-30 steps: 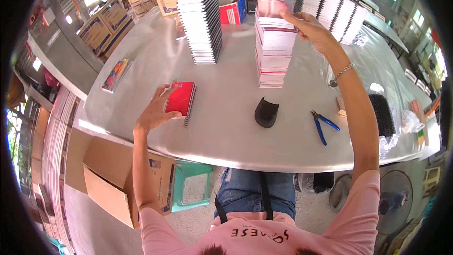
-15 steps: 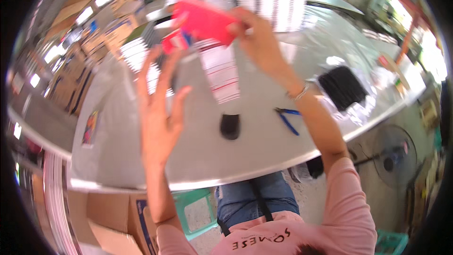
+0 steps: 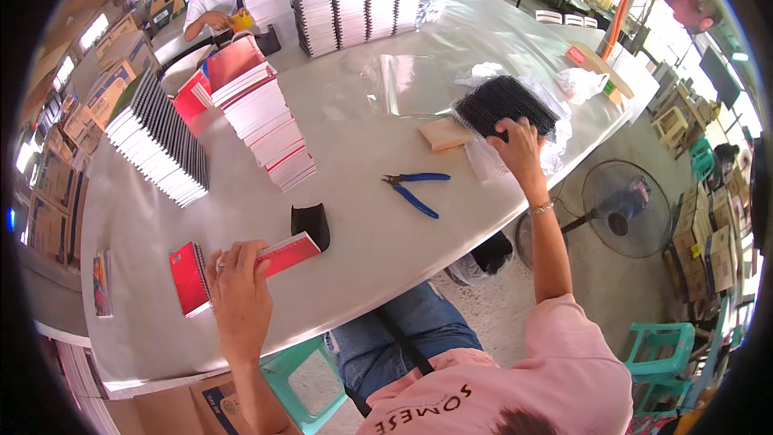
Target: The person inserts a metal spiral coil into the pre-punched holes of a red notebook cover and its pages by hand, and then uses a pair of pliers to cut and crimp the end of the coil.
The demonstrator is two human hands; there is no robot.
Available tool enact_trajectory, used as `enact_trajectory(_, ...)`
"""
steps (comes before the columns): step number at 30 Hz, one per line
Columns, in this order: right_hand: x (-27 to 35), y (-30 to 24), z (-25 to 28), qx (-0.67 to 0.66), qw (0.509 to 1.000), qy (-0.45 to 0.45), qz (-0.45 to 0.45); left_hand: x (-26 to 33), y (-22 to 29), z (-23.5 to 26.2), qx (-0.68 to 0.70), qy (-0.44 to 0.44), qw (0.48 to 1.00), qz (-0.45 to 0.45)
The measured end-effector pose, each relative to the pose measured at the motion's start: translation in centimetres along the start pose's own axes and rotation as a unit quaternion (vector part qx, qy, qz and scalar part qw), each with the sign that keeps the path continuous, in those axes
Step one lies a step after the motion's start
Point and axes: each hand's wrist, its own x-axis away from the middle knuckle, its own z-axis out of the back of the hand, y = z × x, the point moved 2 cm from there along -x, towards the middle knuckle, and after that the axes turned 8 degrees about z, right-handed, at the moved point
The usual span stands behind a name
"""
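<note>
My left hand (image 3: pixel 241 278) is closed on a red-covered booklet (image 3: pixel 291 255) near the table's front edge, its white page edges showing along one side. Left of that hand lies a red spiral notebook (image 3: pixel 189 278). Behind the booklet is a black curved holder (image 3: pixel 312 224), close against its far end. My right hand (image 3: pixel 522 149) reaches out to a pile of black binding coils (image 3: pixel 503 105). Its thumb and fingers are apart and rest on the pile's near edge. Between the hands lie cutting pliers (image 3: pixel 415 192) with blue handles, their jaws pointing left.
A stack of red-covered booklets (image 3: pixel 266 133) stands behind the holder, with stacked spiral notebooks (image 3: pixel 157 141) to its left. Taller notebook stacks (image 3: pixel 354 8) rise at the back. Across the table a person (image 3: pixel 221 0) works. A fan (image 3: pixel 628 208) stands right of the table.
The red booklet has come down from above the stack to the table's front, now in my left hand alone. My right hand has let go and moved right to the coils. The view has shifted.
</note>
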Motion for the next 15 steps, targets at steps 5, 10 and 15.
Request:
enact_trajectory(5,1.7,2.4,-2.0,-0.014,0.999,-0.013,-0.029,1.4,-0.8,-4.8,-0.01,-0.074,0.997,0.035)
enact_trajectory(10,0.9,0.5,-2.2,-0.046,0.997,0.053,-0.033,3.2,-0.8,-6.0,-0.038,-0.031,0.997,0.064)
enact_trajectory(15,0.1,0.2,0.1,-0.126,0.983,0.134,-0.005,3.3,0.5,-8.6,-0.032,0.064,0.993,0.094)
